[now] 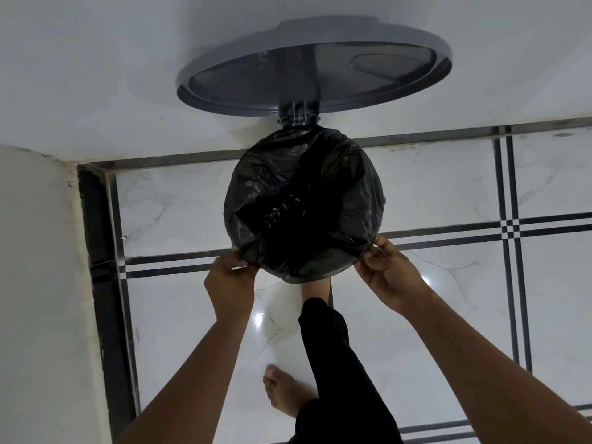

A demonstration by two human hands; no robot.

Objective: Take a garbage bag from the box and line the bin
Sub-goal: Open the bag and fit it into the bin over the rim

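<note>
A black garbage bag (304, 203) is spread over the mouth of a round bin standing against the wall; the bag covers the rim all round and sags into the middle. The bin's grey lid (314, 65) stands raised on its hinge (296, 118) behind it. My left hand (229, 280) pinches the bag's edge at the near left of the rim. My right hand (389, 270) pinches the edge at the near right. The bin's body is hidden under the bag. No box is in view.
White marble floor tiles (416, 331) with dark border lines run under the bin. A white wall (96, 75) is behind it and a wall corner (41, 283) juts out at the left. One bare foot (285, 392) is on the floor; the other leg (323, 331) reaches under the bin's front.
</note>
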